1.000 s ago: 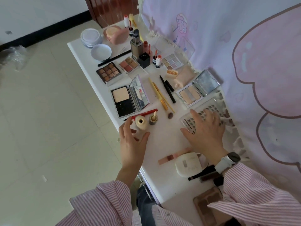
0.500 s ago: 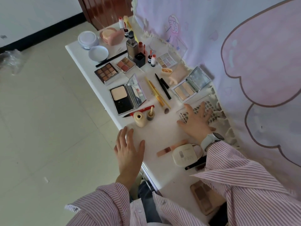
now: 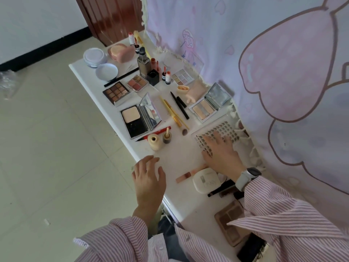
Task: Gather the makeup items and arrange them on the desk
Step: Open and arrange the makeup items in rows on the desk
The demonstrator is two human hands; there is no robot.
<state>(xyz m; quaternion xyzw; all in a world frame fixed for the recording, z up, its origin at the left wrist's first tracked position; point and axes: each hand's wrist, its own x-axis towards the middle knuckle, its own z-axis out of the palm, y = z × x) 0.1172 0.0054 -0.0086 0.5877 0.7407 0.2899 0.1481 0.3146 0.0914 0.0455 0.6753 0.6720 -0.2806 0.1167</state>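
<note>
While the right hand (image 3: 220,154) lies flat with fingers spread on the clear, many-celled plastic palette (image 3: 217,133) by the desk's curtain side, the left hand (image 3: 149,176) hovers loose and empty over the smooth white desk (image 3: 181,152) edge. Just beyond it stand a rounded cream bottle (image 3: 154,141) and a small cork-like pot (image 3: 167,137). A mirrored square powder compact (image 3: 140,117) stands open farther up, slim gold pencils (image 3: 172,114) beside it. A glossy cream oval case (image 3: 206,181) sits near the right wrist.
</note>
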